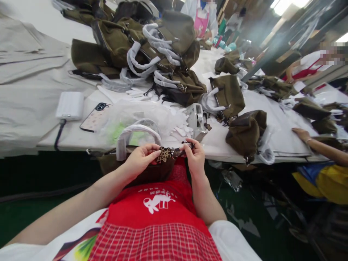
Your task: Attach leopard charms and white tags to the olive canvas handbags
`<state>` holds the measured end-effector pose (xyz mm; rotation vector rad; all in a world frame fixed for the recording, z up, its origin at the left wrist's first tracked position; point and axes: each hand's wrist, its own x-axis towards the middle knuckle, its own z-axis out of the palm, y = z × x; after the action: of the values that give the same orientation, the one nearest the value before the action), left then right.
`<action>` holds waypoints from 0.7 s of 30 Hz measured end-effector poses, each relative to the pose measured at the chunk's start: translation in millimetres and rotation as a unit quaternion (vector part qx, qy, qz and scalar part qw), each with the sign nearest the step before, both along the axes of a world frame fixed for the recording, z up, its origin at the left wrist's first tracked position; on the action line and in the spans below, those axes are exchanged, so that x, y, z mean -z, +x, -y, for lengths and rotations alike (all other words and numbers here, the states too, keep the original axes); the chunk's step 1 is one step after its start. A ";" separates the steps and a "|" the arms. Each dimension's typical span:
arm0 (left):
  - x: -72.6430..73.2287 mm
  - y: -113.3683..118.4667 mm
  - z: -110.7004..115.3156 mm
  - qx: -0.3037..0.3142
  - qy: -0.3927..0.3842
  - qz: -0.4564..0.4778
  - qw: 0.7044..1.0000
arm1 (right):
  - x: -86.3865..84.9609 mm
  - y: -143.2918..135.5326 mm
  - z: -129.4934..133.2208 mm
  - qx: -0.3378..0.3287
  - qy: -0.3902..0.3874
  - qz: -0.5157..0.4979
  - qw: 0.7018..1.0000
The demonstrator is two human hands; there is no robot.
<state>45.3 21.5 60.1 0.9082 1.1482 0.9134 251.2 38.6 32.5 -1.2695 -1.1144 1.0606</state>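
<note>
A leopard-print flower charm (164,154) is pinched between the thumb and fingers of my left hand (144,158). From it a short dark strap with metal hardware (178,152) runs to my right hand (194,155), whose thumb and fingers are closed on its far end. Just beneath both hands is a brown-green handbag (111,161) at the table's front edge, partly hidden by my left arm. Its handle (140,130) is wrapped in pale padding and stands up behind my left hand.
Brown-green handbags (114,43) are heaped at the back, with several more along the right. Nearer lie a phone (94,116), a white power bank (70,105), plastic bags (136,114) and a white box-like holder (196,121). A co-worker's arm (320,146) reaches in at right.
</note>
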 end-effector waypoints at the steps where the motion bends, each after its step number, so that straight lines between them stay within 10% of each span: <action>1: 0.1 -0.4 3.0 0.007 -0.001 -0.004 1.000 | -0.3 2.6 7.0 0.003 -0.007 -0.024 1.000; 9: 2.0 5.0 20.0 0.081 -0.047 -0.006 0.996 | 16.2 30.2 43.8 -0.006 -0.074 0.005 0.997; 15: 6.0 17.3 21.1 0.089 -0.088 -0.004 0.992 | 19.0 31.2 71.3 0.067 0.083 0.225 0.968; 21: 8.4 21.2 21.3 0.091 -0.084 0.004 0.992 | 3.9 19.2 82.0 -0.073 0.111 0.219 0.967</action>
<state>66.5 0.2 51.7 0.8565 1.0985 0.6610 270.5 -43.3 28.6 -1.2882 -1.6355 0.7467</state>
